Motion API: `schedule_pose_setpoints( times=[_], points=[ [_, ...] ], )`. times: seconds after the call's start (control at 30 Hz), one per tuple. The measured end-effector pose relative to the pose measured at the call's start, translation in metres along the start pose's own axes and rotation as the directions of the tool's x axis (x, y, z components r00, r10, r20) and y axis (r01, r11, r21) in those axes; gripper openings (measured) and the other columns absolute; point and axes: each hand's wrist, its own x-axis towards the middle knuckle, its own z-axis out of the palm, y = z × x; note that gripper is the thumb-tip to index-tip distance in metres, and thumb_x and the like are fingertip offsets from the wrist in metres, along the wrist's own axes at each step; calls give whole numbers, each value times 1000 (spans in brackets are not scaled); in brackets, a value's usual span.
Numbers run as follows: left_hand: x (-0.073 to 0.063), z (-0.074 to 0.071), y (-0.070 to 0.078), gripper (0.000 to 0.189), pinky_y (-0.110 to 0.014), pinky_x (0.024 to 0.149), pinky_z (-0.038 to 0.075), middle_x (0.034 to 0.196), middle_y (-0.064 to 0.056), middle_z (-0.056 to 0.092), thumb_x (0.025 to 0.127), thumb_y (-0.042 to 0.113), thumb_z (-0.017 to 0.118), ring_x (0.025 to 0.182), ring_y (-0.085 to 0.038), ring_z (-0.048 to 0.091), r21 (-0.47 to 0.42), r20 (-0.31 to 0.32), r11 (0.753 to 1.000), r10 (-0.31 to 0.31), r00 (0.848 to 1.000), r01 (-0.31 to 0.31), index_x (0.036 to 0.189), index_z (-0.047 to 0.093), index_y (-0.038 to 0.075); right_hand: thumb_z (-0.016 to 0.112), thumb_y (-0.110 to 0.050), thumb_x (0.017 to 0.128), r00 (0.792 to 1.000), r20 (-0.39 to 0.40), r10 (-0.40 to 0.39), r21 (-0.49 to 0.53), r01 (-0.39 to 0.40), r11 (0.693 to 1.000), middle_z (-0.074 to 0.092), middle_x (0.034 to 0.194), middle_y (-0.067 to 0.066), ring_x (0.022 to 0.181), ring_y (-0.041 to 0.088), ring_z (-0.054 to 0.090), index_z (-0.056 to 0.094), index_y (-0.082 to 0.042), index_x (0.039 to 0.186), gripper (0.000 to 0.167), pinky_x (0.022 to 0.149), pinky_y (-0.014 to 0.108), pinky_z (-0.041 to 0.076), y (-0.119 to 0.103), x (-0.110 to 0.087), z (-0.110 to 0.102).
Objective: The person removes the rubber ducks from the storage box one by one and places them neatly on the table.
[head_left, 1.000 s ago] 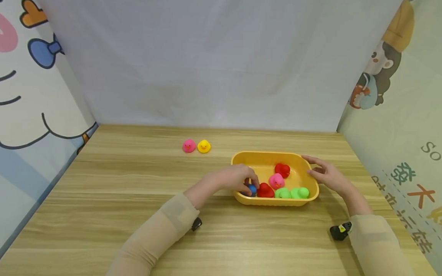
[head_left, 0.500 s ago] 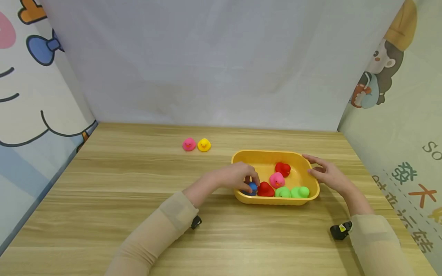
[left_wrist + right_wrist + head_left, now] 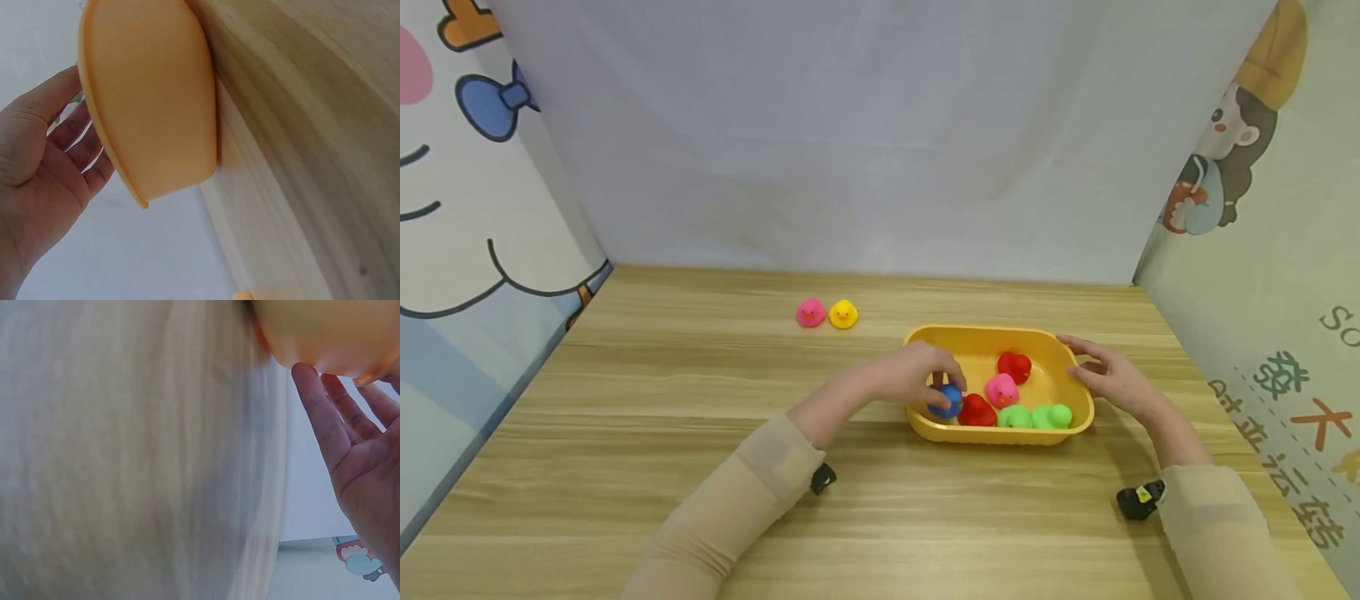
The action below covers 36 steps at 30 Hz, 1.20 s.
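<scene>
A yellow plastic basin (image 3: 991, 435) stands on the wooden table, right of the middle. My left hand (image 3: 917, 372) reaches over its left end and pinches a blue rubber duck (image 3: 947, 402), partly covered by the fingers. Beside it in the basin lie two red ducks (image 3: 977, 411), a pink duck (image 3: 1002, 390) and two green ducks (image 3: 1051, 417). At the basin's right end, my right hand (image 3: 1112, 383) rests against the outer wall with its fingers extended. In the left wrist view the basin wall (image 3: 147, 100) hides what the left fingertips hold.
On the table (image 3: 700, 375), behind and left of the basin, a pink duck (image 3: 811, 313) and a yellow duck (image 3: 843, 314) sit side by side. A white cloth (image 3: 880, 142) hangs along the back edge, with printed panels at both sides.
My left hand has risen slightly with the blue duck, which now shows higher in the basin. The right hand and the other ducks have stayed in place.
</scene>
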Motion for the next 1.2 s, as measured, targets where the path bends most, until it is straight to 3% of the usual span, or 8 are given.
schedule_pose_setpoints(
  times=[0.27, 0.5, 0.87, 1.2],
  points=[
    [-6, -10, 6, 27, -20, 80, 51, 107, 0, 66, 86, 19, 70, 86, -8, 59, 19, -41, 1000, 18, 999, -18, 110, 67, 9, 52, -17, 98, 1000, 1, -3, -5, 3, 1000, 37, 143, 25, 97, 6, 60, 29, -6, 147, 56, 74, 27, 56, -1, 1, 0],
    [-13, -21, 14, 26, -14, 77, 49, 107, 0, 66, 86, 19, 70, 85, -7, 59, 15, -54, 1000, 20, 998, -20, 111, 67, 9, 51, -16, 98, 1000, 1, -10, -4, 10, 1000, 37, 143, 26, 96, 6, 61, 29, -5, 147, 55, 73, 27, 56, -2, 2, 0],
    [-27, -38, 25, 26, -27, 84, 52, 107, -1, 65, 87, 18, 69, 88, -10, 60, 56, -78, 998, 39, 996, -35, 111, 67, 8, 51, -16, 98, 1000, 2, -8, -29, 8, 1000, 36, 143, 27, 94, 4, 61, 30, -5, 147, 55, 72, 26, 56, -3, 1, 0],
    [-44, -54, 33, 23, -17, 80, 49, 102, 5, 63, 86, 20, 70, 86, -5, 58, 94, -113, 995, 38, 993, -27, 109, 68, 13, 50, -16, 98, 1000, 8, -14, -33, 15, 999, 35, 143, 28, 94, 4, 61, 29, -4, 147, 55, 71, 27, 56, -3, 0, 0]
  ],
)
